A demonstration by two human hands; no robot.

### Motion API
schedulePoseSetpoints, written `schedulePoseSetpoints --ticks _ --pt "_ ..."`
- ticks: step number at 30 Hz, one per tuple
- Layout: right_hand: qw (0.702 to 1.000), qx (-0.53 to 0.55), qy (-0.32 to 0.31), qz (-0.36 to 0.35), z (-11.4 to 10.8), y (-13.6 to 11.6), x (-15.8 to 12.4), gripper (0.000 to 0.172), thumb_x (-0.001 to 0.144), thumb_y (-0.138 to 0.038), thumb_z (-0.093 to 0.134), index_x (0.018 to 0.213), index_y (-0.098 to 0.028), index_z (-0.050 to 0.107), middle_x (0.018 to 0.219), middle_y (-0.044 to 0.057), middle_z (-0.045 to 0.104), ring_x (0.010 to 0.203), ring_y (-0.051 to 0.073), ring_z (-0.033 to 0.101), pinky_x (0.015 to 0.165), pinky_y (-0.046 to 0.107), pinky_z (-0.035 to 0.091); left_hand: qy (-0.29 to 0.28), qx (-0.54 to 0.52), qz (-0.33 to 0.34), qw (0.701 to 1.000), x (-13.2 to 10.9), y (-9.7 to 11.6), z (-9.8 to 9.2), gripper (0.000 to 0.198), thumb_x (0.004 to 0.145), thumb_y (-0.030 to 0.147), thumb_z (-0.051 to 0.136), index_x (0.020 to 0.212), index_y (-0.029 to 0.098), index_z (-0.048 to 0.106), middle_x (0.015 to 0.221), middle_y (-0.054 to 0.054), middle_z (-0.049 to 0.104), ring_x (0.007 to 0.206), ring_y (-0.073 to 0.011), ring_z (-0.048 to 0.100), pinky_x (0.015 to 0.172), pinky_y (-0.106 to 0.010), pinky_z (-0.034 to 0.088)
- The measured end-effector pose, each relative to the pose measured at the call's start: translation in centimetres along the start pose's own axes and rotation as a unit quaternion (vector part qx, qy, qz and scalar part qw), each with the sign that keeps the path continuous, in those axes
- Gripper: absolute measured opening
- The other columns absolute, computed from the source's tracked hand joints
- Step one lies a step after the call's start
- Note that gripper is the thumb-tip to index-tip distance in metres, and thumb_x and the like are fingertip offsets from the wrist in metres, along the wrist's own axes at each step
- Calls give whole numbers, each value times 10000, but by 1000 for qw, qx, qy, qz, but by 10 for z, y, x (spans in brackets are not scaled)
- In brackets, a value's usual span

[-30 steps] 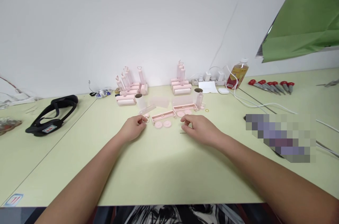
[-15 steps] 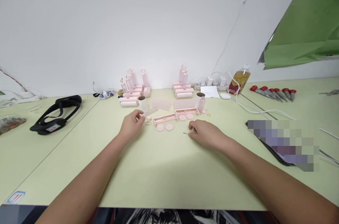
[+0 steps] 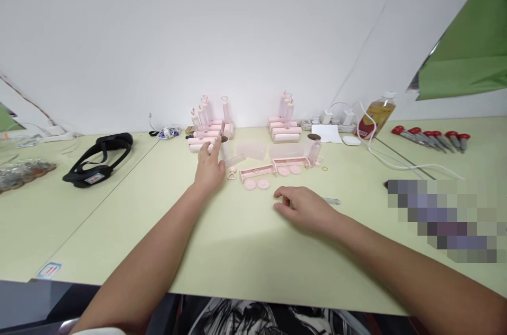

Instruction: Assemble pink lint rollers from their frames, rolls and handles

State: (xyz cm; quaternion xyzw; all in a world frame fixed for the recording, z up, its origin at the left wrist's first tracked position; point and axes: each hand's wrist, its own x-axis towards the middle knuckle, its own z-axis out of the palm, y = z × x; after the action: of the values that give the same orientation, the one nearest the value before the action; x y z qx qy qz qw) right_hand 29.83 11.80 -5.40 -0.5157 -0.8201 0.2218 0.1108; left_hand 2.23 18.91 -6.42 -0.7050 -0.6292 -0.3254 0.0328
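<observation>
My left hand (image 3: 210, 167) is open with its fingers stretched up, beside the white paper-roll tube (image 3: 225, 151) with a brown core. Near it lie a clear strip (image 3: 236, 159) and a pink heart-shaped loop (image 3: 232, 176). My right hand (image 3: 304, 206) rests low over the table, fingers curved and apart, nothing seen between them. From behind it sticks out the clear handle of a slim tool (image 3: 331, 201), partly hidden by the hand. Ahead of my hands are two pink open trough-like frames (image 3: 258, 170) (image 3: 291, 160) and pink discs (image 3: 263, 184).
Pink lint rollers (image 3: 287, 134) stand in groups by the wall. A second tube (image 3: 314, 137), a drink bottle (image 3: 377, 115), red-capped tools (image 3: 433, 138) and white cables (image 3: 396, 161) are to the right. A black head strap (image 3: 99, 160) lies left.
My left hand has lifted off the clear strip and its fingers have opened. My right hand has loosened around the slim tool, whose handle now shows behind it. The view has shifted slightly.
</observation>
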Motion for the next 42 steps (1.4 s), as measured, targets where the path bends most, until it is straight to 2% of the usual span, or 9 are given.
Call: schedulePoseSetpoints --ticks 6,14,22,24,28,31,34,37,42 --pt "1000 13 -13 -1 3 -2 3 296 886 -368 502 1082 -203 648 770 24 663 712 183 585 598 286 375 -18 3 -30 999 1 -2 1 636 854 215 521 1469 190 359 1433 -200 305 1322 -385 374 1056 -549 375" --pt "998 54 -32 -8 -1 1 0 315 886 -398 507 1096 -208 642 766 24 651 675 177 567 583 287 377 97 -11 6 995 6 -6 -2 232 802 194 589 1026 172 647 1172 -143 517 1123 -310 529 981 -475 463" --pt "982 190 3 4 2 6 1 264 870 -404 519 1022 -209 613 745 -1 588 641 148 529 571 265 372 235 -190 48 952 -3 14 -22 92 842 269 614 879 187 600 1130 -99 509 1034 -207 564 747 -312 549" --pt "976 214 46 7 1 5 1 244 859 -391 527 1009 -208 590 743 -12 569 627 139 514 568 259 369 211 -236 91 944 -16 31 -26 102 857 287 616 876 195 575 1137 -90 521 1067 -205 555 776 -310 537" --pt "972 207 111 6 -3 4 2 179 833 -317 542 975 -213 573 669 -40 518 594 132 482 548 247 338 52 -321 153 933 -45 61 -28 131 900 321 575 866 202 529 1118 -92 528 1099 -216 550 854 -350 514" --pt "972 222 80 -19 -2 2 0 138 841 -288 534 937 -205 588 644 -41 512 578 126 472 533 238 330 -13 -394 158 905 -58 71 -27 131 911 332 556 898 208 517 1148 -108 495 1144 -228 518 818 -337 524" --pt "974 201 13 -106 3 0 -2 144 870 -265 518 919 -194 633 746 -1 602 652 138 526 594 250 394 -15 -454 140 880 -60 72 -26 117 910 303 557 972 225 495 1167 -97 493 1067 -201 540 747 -299 511" --pt "968 132 36 -209 7 -1 1 217 872 -211 523 1053 -191 641 1065 70 659 963 203 567 844 332 445 18 -443 134 886 -57 66 -27 118 897 289 564 963 225 490 1088 -76 530 988 -188 555 753 -304 489" --pt "979 23 54 -193 9 2 14 351 889 -213 499 1225 -158 585 1312 129 580 1112 268 503 935 428 414 26 -336 176 925 -51 59 -28 93 856 244 591 892 207 515 1014 -67 548 902 -175 566 728 -304 479"
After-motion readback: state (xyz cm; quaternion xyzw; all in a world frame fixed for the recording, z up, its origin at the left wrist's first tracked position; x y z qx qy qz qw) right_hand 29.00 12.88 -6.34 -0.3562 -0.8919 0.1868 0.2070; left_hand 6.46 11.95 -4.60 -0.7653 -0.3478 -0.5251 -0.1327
